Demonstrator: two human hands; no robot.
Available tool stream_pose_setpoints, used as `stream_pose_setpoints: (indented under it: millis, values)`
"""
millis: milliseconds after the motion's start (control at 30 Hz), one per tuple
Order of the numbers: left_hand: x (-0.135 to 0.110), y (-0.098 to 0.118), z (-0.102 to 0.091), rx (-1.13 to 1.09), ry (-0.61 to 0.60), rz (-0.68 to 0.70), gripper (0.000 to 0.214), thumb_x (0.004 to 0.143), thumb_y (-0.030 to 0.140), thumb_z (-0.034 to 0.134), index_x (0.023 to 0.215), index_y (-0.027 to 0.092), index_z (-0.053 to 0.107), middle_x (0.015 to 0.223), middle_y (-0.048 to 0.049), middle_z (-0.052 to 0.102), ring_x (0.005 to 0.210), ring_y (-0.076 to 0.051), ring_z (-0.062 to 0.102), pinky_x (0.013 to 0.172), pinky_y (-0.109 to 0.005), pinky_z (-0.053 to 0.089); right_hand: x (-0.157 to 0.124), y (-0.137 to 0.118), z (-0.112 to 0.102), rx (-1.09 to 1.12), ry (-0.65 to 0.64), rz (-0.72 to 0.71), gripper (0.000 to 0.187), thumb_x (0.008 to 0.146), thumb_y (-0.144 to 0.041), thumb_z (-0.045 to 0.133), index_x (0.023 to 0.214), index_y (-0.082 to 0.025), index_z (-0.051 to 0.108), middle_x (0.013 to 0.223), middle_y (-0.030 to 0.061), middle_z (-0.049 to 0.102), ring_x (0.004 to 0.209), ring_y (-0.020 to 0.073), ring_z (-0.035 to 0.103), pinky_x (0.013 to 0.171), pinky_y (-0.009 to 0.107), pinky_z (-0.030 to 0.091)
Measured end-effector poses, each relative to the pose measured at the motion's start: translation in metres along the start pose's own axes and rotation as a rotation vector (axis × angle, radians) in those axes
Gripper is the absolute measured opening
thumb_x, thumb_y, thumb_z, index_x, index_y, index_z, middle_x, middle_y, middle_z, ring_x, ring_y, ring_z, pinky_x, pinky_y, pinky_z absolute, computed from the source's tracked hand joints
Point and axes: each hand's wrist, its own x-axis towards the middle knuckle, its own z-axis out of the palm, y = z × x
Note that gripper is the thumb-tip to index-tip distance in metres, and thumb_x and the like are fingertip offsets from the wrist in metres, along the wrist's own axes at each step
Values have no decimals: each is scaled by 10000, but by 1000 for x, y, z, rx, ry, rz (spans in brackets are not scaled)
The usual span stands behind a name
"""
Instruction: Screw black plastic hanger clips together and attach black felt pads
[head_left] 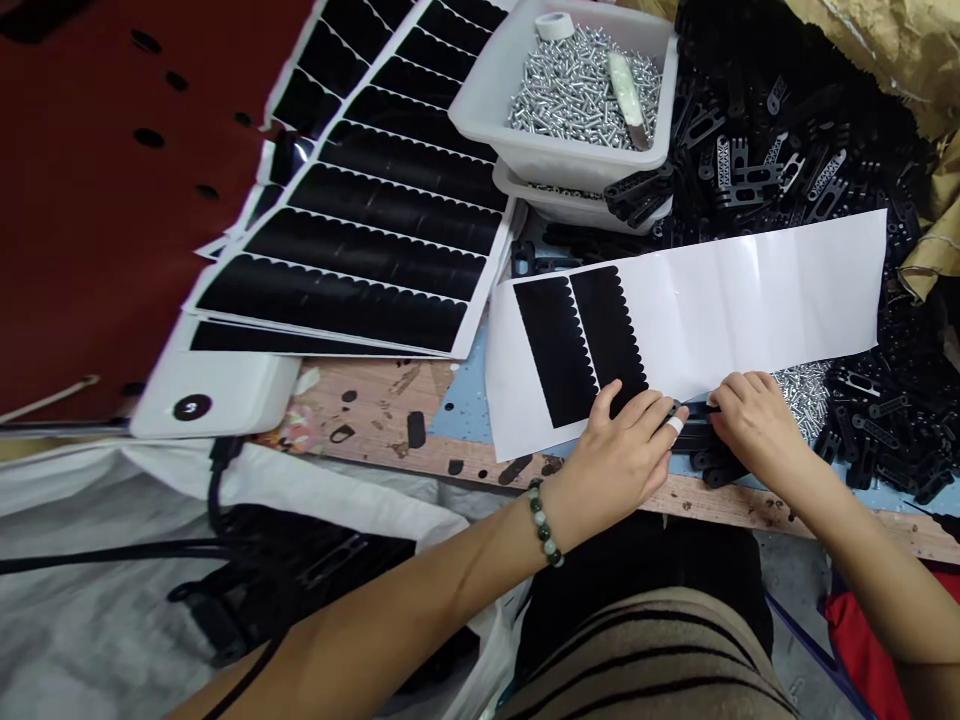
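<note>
My left hand point(626, 450) rests at the lower edge of a white backing sheet point(750, 300) that carries two black scalloped sticker strips point(581, 335). Its fingers are curled, a taped fingertip pinching toward a black plastic part point(701, 440). My right hand point(754, 420) meets it from the right, fingers closed on the same black part at the sheet's edge. A green bead bracelet point(544, 525) circles my left wrist.
A stack of sheets with black scalloped strips point(360, 250) lies at left. White bins point(525, 120) hold silver screws point(577, 90). Black plastic parts point(787, 150) are heaped at right. A wooden table edge point(420, 440) runs below; a white device point(217, 395) sits left.
</note>
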Motion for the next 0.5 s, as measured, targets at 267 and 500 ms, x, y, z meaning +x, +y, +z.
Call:
stream_pose_setpoints:
  millis: [267, 500]
  values:
    - [-2, 1, 3, -21, -1, 7, 382, 866, 175, 486, 1245, 151, 534, 1165, -102, 599, 1168, -248, 483, 1062, -540, 262, 21, 8, -5, -13, -209, -35, 99, 749, -160, 586, 847, -151, 577, 866, 100, 608, 802, 237, 560, 769, 352, 371]
    - [-3, 3, 4, -27, 6, -20, 401, 861, 196, 493, 1258, 143, 519, 1181, -119, 587, 1180, -244, 474, 1083, -526, 240, 12, 14, -3, 260, -175, 52, 50, 784, -166, 561, 775, -198, 523, 815, 47, 589, 745, 192, 562, 715, 315, 403]
